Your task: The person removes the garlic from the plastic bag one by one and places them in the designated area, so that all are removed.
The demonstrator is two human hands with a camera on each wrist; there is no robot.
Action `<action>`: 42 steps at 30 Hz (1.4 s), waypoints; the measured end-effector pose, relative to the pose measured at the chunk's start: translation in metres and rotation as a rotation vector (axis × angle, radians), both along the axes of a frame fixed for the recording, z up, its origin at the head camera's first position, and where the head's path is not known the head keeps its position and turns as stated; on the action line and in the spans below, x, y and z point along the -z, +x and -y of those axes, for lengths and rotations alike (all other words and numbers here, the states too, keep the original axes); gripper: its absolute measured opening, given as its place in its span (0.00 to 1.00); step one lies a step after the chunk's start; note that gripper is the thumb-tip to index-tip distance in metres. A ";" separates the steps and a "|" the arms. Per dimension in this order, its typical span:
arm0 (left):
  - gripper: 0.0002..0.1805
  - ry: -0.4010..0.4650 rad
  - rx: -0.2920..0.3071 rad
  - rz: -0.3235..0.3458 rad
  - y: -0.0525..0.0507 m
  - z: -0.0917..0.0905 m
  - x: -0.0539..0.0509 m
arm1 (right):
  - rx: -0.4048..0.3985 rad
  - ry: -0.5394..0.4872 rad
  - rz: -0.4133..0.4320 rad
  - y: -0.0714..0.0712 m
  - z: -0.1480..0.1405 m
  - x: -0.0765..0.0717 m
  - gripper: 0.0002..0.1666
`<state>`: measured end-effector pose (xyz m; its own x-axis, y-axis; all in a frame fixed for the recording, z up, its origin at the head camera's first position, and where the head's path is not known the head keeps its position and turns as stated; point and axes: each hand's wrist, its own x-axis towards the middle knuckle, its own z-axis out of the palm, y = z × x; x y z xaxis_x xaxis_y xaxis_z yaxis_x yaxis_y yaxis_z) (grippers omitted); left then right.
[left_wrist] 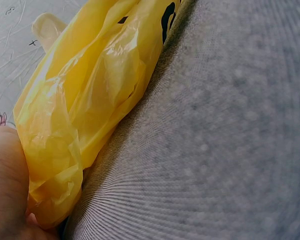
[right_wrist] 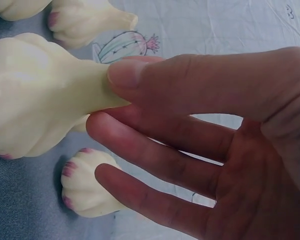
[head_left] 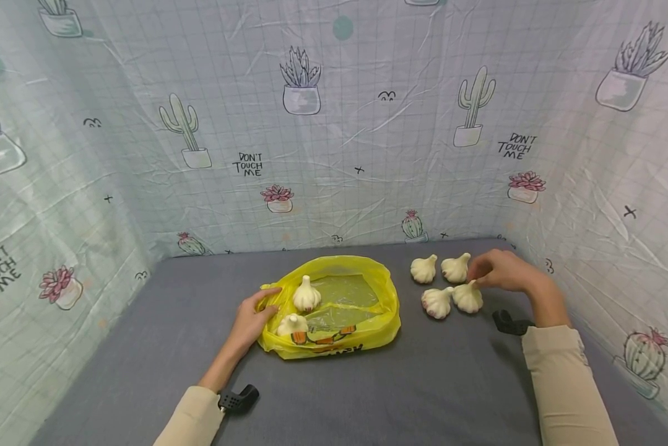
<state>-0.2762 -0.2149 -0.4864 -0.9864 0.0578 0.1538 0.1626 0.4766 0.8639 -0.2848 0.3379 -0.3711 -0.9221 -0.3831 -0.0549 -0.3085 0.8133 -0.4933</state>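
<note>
two beige sleeves (head_left: 568, 378) come in at the bottom edge, with two black wrist devices (head_left: 239, 399) near their cuffs. one yellow plastic bag (head_left: 388, 331) sits with its mouth open on the grey table (head_left: 367, 402), and the left hand (head_left: 249, 319) grips its left rim. six garlic bulbs (head_left: 423, 270) show: two inside the bag, towards its left end, and four to its right in two rows of two. the right hand (head_left: 503, 271) pinches the neck of one, the front-right bulb (head_left: 468, 298), its other fingers held apart; whether that bulb is lifted, i cannot tell. behind hangs cactus-patterned cloth (head_left: 334, 136).
</note>
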 end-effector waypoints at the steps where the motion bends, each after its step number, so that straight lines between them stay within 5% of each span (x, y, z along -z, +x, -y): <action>1: 0.23 0.002 0.001 0.000 0.000 0.000 0.000 | -0.002 -0.002 0.005 0.000 0.000 0.000 0.04; 18: 0.23 -0.002 0.006 0.013 0.000 0.000 -0.001 | -0.015 -0.045 0.099 0.003 -0.001 -0.002 0.08; 42: 0.22 0.002 -0.005 0.018 0.002 -0.001 -0.003 | -0.022 -0.024 0.012 0.004 -0.001 -0.011 0.07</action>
<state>-0.2740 -0.2140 -0.4830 -0.9893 0.0527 0.1363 0.1448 0.4757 0.8676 -0.2806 0.3386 -0.3600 -0.9128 -0.4044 -0.0567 -0.3200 0.7945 -0.5161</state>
